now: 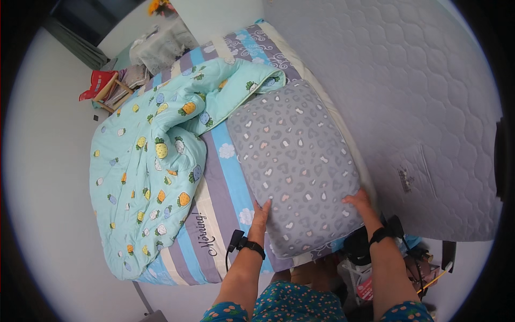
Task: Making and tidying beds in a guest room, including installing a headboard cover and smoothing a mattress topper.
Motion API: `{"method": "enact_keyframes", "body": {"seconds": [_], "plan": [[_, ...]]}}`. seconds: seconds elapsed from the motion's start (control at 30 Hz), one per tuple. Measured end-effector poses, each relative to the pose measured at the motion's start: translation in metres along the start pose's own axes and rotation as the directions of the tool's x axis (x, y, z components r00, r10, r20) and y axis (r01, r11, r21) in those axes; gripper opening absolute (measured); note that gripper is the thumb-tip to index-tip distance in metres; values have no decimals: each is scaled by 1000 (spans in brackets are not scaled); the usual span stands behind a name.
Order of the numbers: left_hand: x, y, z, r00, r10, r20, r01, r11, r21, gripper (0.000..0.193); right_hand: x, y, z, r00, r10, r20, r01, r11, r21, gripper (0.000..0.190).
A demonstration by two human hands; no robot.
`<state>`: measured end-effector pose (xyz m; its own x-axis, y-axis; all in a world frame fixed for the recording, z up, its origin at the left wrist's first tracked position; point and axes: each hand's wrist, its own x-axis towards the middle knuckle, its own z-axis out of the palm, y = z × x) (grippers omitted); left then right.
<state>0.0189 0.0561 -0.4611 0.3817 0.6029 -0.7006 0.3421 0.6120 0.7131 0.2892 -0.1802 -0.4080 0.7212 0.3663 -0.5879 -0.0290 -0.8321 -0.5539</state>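
Observation:
A large grey pillow [295, 169] with a leopard-spot print lies on the bed, along its right side. My left hand [261, 213] grips the pillow's near left edge, thumb on top and the other fingers mostly hidden against the side. At the near right edge my right hand [359, 200] holds the pillow too, its fingers partly out of sight. Black straps with small devices sit on both wrists. Under the pillow is a striped bed sheet [227, 173] in purple, blue and cream. A mint-green quilt [149, 173] with a fruit print lies bunched left of the pillow, its upper fold touching the pillow's far end.
A grey quilted panel [386, 100] rises along the bed's right side. Clutter with a black bag [356, 247] and a yellow cable [432, 283] is at the lower right. Beyond the bed are a wooden chair [106, 90] with a red bag and a lace-covered table [159, 50].

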Motion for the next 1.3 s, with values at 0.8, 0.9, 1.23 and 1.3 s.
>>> {"method": "enact_keyframes", "body": {"seconds": [0.8,0.9,1.23,1.3], "plan": [[61,67,-67,897,432,-87,-216,603,768,34,-46,-81,-11,797,-595,-106,534,775,-339,48],[42,15,-138,975,219,-25,-63,386,920,31,-85,-43,36,828,-511,230,560,759,-331,41],[-86,-78,-217,986,-50,-158,155,607,780,32,-180,27,35,746,-129,653,532,705,-469,23],[-102,-108,-229,980,-98,-175,195,674,713,33,-185,20,22,789,-125,601,499,702,-509,27]]}}
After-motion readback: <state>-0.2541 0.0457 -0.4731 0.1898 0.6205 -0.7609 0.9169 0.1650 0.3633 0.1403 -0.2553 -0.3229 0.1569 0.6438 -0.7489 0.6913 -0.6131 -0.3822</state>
